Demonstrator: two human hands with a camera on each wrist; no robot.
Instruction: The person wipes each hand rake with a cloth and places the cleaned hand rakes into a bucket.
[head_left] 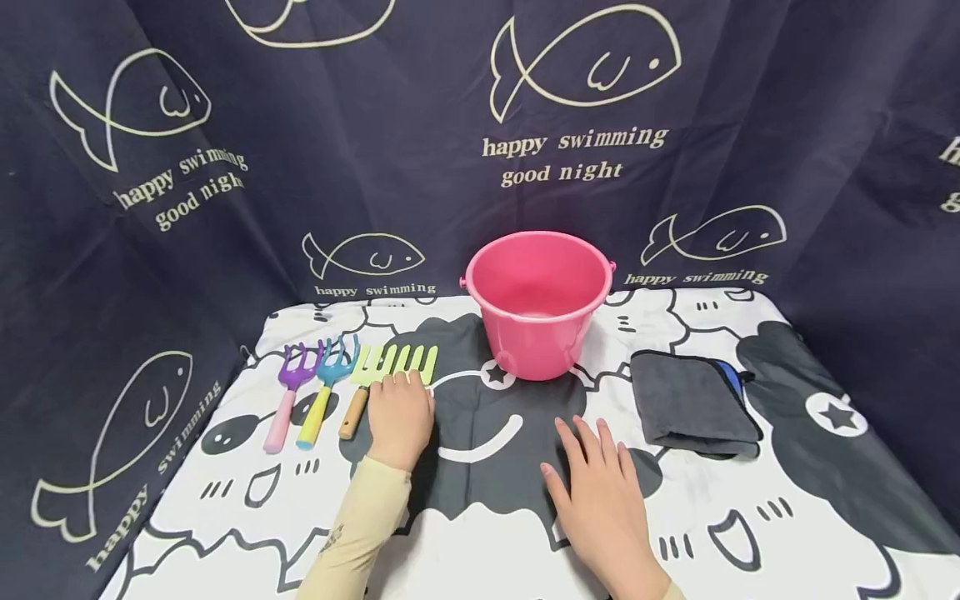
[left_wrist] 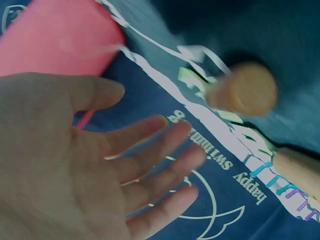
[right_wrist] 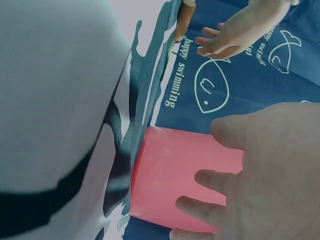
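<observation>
- Right hand point(head_left: 603, 492), lower right, rests empty, fingers spread—its forearm cut off by the frame's edge.
- Left hand point(head_left: 401, 417), left of centre, relaxed, gripping nothing, partly hides the green rakes point(head_left: 366, 377).
- Pink bucket point(head_left: 536, 346) stands upper centre.

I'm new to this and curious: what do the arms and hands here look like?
They are a person's. The left hand is bare; the left sleeve is cream and reaches the wrist, with a dark marking too small to read. The right hand is bare too, and only a bit of the cream right sleeve shows.
</observation>
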